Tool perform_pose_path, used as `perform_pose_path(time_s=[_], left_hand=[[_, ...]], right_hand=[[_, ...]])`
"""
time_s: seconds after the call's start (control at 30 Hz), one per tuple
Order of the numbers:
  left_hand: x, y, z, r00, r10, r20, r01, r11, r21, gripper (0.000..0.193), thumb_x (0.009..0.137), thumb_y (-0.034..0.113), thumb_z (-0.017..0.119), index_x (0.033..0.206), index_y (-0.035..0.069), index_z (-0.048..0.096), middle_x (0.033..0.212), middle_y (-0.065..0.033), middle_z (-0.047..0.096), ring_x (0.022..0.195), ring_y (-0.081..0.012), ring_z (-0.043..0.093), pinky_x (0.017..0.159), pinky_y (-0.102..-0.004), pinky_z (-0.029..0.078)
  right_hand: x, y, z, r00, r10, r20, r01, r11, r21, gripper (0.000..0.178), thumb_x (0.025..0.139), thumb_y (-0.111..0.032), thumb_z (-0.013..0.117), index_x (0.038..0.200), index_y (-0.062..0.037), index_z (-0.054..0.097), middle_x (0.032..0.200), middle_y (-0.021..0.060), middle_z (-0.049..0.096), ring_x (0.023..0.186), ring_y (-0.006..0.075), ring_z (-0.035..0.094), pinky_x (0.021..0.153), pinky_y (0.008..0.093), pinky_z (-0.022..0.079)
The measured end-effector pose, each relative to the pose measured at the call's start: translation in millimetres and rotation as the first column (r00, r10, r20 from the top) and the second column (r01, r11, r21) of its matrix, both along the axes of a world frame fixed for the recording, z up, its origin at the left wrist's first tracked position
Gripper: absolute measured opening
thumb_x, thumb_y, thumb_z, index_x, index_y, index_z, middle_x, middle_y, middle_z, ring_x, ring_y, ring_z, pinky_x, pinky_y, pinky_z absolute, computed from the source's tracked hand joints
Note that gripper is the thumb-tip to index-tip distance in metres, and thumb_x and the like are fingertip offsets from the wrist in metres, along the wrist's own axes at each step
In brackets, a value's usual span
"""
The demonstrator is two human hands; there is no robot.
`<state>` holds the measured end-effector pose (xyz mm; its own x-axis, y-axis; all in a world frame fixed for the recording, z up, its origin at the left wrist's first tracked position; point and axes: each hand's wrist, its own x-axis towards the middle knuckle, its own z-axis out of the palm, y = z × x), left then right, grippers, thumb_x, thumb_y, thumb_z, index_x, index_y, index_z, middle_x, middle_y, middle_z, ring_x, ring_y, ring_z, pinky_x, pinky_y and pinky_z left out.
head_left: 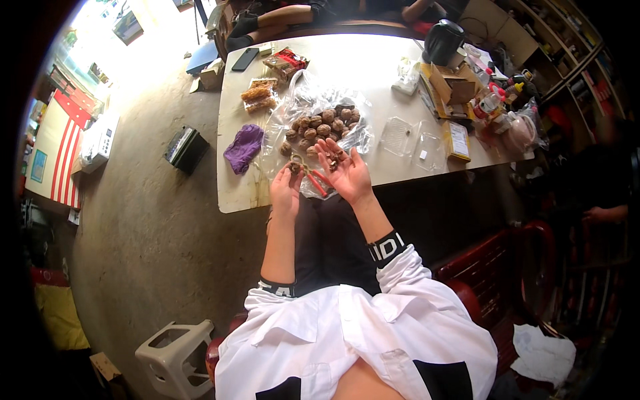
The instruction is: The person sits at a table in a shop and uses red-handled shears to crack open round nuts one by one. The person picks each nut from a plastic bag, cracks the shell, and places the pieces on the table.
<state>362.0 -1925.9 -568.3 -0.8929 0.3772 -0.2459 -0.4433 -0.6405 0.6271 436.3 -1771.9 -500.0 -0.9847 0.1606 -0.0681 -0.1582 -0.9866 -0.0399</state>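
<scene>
My left hand point(286, 191) is closed, its fingertips pinching a brown walnut point(295, 167) that looks partly broken. Palm up beside it, my right hand point(351, 179) is slightly cupped with the fingers apart, and small walnut pieces point(333, 162) lie on it. Between and just below the hands, pliers with red handles point(316, 184) rest on a clear plastic bag point(275, 130); their metal jaws point away from me. A heap of whole walnuts point(325, 121) sits on the bag, just beyond my fingertips.
The white table point(360, 63) bears a purple cloth point(244, 148), snack packs point(260, 95), a phone point(246, 59), clear plastic trays point(427, 148) and a cardboard box point(451, 83). A black kettle point(443, 41) stands far right. A stool point(175, 357) and a black bin point(186, 150) are on the floor.
</scene>
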Motion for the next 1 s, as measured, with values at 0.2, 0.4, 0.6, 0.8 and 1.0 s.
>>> perform_pose_path(time_s=[0.2, 0.4, 0.6, 0.8, 1.0], left_hand=[[-1.2, -2.5, -0.9, 1.0, -0.011, -0.008, 0.012, 1.0, 0.014, 0.024, 0.095, 0.006, 0.044, 0.115, -0.006, 0.05, 0.106, -0.0147, 0.06, 0.096, -0.0227, 0.062, 0.088, -0.0322, 0.052], [1.1, -1.1, -0.8, 1.0, -0.011, -0.006, 0.011, 1.0, -0.022, 0.024, 0.095, 0.005, 0.043, 0.115, -0.007, 0.05, 0.105, -0.0152, 0.06, 0.097, -0.0232, 0.062, 0.089, -0.0331, 0.052], [2.6, -3.8, -1.3, 1.0, -0.012, -0.003, 0.012, 1.0, -0.005, 0.025, 0.095, 0.005, 0.043, 0.115, -0.007, 0.05, 0.106, -0.0157, 0.06, 0.097, -0.0235, 0.062, 0.09, -0.0333, 0.052], [2.6, -4.4, -3.1, 1.0, -0.01, -0.013, 0.01, 1.0, 0.005, 0.024, 0.095, 0.005, 0.043, 0.115, -0.007, 0.05, 0.107, -0.0163, 0.059, 0.097, -0.0242, 0.062, 0.09, -0.0332, 0.052], [4.4, -3.8, 3.9, 1.0, -0.023, 0.001, 0.023, 1.0, 0.02, 0.024, 0.095, 0.005, 0.043, 0.114, -0.007, 0.05, 0.106, -0.0164, 0.06, 0.097, -0.0244, 0.062, 0.09, -0.0333, 0.052]], right_hand=[[1.2, -1.9, 10.2, 0.999, 0.023, -0.034, -0.022, 1.0, 0.006, 0.051, 0.101, -0.029, 0.024, 0.131, 0.0106, 0.036, 0.136, 0.0234, 0.042, 0.128, 0.0337, 0.039, 0.109, 0.0404, 0.034], [0.4, 1.8, 5.7, 0.999, 0.021, -0.028, -0.021, 1.0, -0.001, 0.044, 0.09, -0.007, 0.034, 0.13, 0.01, 0.038, 0.135, 0.0226, 0.043, 0.129, 0.0328, 0.039, 0.11, 0.0409, 0.033], [2.7, 1.3, 3.7, 0.998, 0.018, -0.068, -0.015, 0.999, 0.046, 0.045, 0.087, -0.004, 0.034, 0.13, 0.0066, 0.042, 0.135, 0.0219, 0.044, 0.128, 0.0318, 0.04, 0.111, 0.0404, 0.032], [2.9, 1.6, 2.9, 0.999, 0.024, -0.03, -0.022, 0.998, 0.062, 0.045, 0.087, -0.004, 0.034, 0.13, 0.0045, 0.044, 0.135, 0.02, 0.045, 0.128, 0.0305, 0.04, 0.111, 0.0393, 0.031], [2.3, 3.4, 2.1, 0.999, 0.027, 0.037, -0.031, 0.994, 0.107, 0.038, 0.094, -0.011, 0.034, 0.127, 0.001, 0.048, 0.13, 0.0136, 0.05, 0.123, 0.027, 0.045, 0.104, 0.0366, 0.037]])
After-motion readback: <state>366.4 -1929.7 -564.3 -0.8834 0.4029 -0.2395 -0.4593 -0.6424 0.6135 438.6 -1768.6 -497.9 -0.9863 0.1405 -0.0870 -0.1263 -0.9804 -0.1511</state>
